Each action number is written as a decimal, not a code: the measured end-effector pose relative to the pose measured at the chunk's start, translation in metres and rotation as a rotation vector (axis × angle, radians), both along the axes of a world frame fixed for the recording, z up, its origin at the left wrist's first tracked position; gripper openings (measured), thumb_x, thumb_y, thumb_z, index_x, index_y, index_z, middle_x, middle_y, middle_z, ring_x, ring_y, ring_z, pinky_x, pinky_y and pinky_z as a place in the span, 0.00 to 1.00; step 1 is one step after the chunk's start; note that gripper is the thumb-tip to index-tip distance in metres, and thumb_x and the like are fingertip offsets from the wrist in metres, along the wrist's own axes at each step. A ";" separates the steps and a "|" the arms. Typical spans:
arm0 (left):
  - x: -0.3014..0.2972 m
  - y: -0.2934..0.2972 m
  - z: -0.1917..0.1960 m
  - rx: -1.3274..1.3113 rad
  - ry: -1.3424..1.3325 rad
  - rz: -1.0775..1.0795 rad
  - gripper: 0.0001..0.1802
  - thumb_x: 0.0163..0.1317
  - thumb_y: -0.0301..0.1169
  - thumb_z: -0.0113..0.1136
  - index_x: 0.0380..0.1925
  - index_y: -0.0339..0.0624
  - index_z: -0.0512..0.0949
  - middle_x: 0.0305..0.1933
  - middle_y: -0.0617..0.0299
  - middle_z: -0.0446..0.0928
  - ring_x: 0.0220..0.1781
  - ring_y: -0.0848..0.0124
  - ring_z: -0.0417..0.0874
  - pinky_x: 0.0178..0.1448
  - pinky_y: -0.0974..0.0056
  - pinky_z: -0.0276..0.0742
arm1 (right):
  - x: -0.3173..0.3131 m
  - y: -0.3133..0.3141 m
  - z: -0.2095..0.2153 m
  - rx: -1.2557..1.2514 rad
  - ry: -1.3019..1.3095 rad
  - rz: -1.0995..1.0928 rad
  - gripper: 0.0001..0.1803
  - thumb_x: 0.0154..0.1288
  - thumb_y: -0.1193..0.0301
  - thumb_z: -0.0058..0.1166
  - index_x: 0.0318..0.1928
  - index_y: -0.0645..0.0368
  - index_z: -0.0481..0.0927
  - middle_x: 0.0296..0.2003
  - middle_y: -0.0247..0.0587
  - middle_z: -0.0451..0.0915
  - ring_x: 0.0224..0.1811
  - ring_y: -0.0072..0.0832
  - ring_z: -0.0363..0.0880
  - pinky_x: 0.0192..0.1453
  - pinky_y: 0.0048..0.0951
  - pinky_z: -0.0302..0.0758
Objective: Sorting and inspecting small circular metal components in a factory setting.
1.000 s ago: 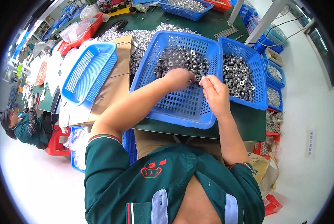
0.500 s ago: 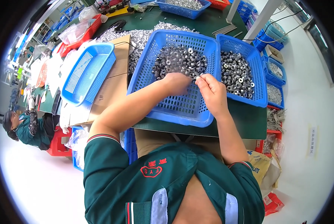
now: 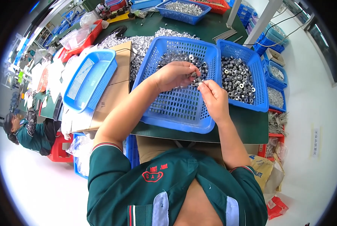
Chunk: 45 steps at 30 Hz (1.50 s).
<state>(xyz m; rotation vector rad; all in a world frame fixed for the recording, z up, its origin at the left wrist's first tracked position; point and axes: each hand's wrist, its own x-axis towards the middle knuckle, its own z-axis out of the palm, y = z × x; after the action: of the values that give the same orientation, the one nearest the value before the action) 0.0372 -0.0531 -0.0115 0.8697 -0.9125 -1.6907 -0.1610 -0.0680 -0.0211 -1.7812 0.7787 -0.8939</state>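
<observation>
Over the middle blue basket [image 3: 209, 126], my two hands meet close together. My right hand [image 3: 215, 98] pinches a slim grey metal piece [image 3: 200, 80] between thumb and fingertips, its tip pointing up and left. Curled beside that tip, my left hand [image 3: 176, 75] has its thumb and fingers closed around small metal parts [image 3: 193, 75]; their exact shape is partly hidden. Below and behind the hands, many loose metal rings [image 3: 202, 67] lie toward the far side of the basket, dark and silvery, with holes through them.
To the right stands a blue basket [image 3: 264, 101] of similar metal rings [image 3: 238, 79]. An oblong blue basket [image 3: 72, 100] rests on cardboard [image 3: 112, 88] at the left. Shiny small parts [image 3: 138, 45] are heaped behind on the green table [image 3: 243, 126]. A co-worker [image 3: 33, 132] sits far left.
My left hand has risen from the rings in the basket to the tip of the metal piece in my right hand. The right hand stays nearly in place. The view has shifted slightly.
</observation>
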 end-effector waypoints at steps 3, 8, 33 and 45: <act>0.003 0.001 -0.005 -0.002 0.029 -0.083 0.09 0.67 0.33 0.53 0.38 0.39 0.76 0.30 0.66 0.74 0.30 0.78 0.72 0.31 0.73 0.66 | 0.000 0.000 -0.002 0.041 -0.043 -0.008 0.10 0.67 0.69 0.53 0.32 0.64 0.76 0.16 0.30 0.70 0.20 0.13 0.64 0.23 0.22 0.62; 0.004 0.001 -0.006 -0.026 0.101 -0.113 0.07 0.62 0.31 0.59 0.36 0.42 0.73 0.31 0.66 0.74 0.29 0.78 0.71 0.32 0.74 0.65 | 0.000 -0.001 -0.002 0.034 -0.034 -0.017 0.10 0.66 0.69 0.53 0.32 0.64 0.77 0.16 0.31 0.70 0.20 0.13 0.64 0.23 0.22 0.62; 0.009 0.004 0.002 0.218 -0.255 -0.132 0.14 0.65 0.38 0.58 0.24 0.44 0.71 0.17 0.69 0.66 0.15 0.83 0.59 0.17 0.75 0.48 | 0.009 0.003 -0.001 -1.018 0.348 -0.072 0.09 0.58 0.71 0.57 0.24 0.55 0.71 0.15 0.37 0.73 0.19 0.35 0.76 0.24 0.35 0.69; 0.001 0.007 0.006 -0.079 -0.397 -0.068 0.10 0.66 0.34 0.56 0.29 0.41 0.73 0.23 0.65 0.73 0.19 0.83 0.65 0.22 0.78 0.56 | 0.004 -0.004 -0.002 -0.385 0.254 -0.004 0.13 0.66 0.64 0.52 0.27 0.59 0.74 0.17 0.47 0.74 0.19 0.44 0.75 0.23 0.40 0.67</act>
<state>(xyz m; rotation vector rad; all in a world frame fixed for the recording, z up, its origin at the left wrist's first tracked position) 0.0382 -0.0463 -0.0051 1.1551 -1.2779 -1.5532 -0.1570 -0.0717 -0.0233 -2.2648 0.8084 -0.8726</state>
